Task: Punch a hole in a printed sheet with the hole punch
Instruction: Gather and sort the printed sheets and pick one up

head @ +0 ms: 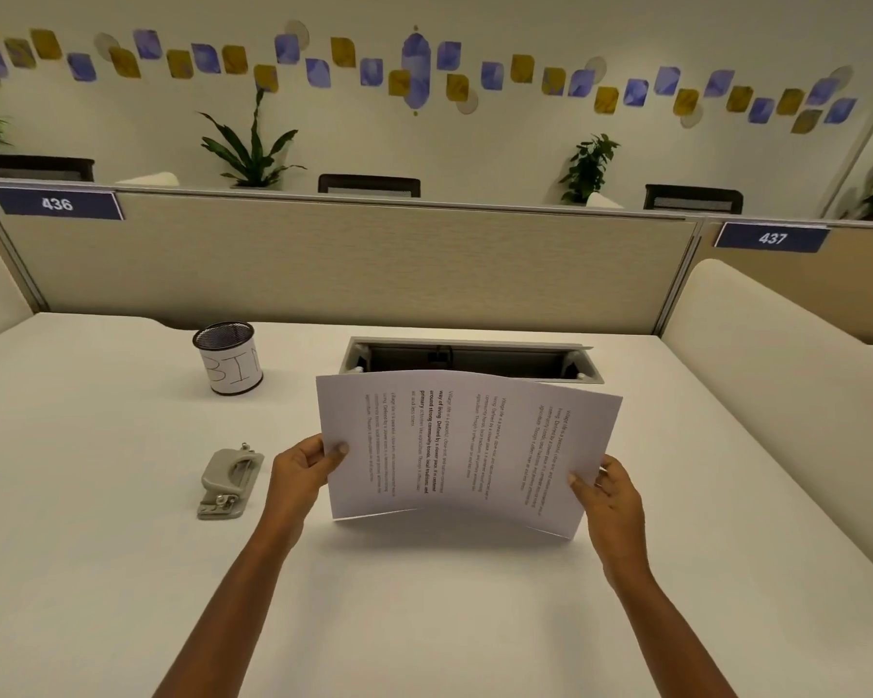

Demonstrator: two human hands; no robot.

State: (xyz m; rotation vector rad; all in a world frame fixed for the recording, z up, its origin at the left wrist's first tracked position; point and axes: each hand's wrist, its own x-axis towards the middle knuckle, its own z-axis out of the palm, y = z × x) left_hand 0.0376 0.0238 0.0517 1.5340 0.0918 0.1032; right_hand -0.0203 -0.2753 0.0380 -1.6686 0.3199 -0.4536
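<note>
Our white bench (122,571) fills the lower view, its near edge cut off by the frame. Above it we hold the printed sheet (470,445) in the air, bowed upward in the middle and turned sideways, so its columns of text run top to bottom and are too small to read. The sheet hides the front of the open cable tray (475,352) set into the bench behind it. Our left hand (306,471) grips the sheet's left edge, thumb on the printed face, fingers hidden behind the paper. Our right hand (608,496) grips the right edge the same way, only the thumb clearly on top. Both forearms are cut off at the bottom. The mesh cup (228,362) stands at the back left, its paper label reading "BI" before it curves away. The grey hole punch (228,481) lies on the bench just left of our left hand, not touching it.
</note>
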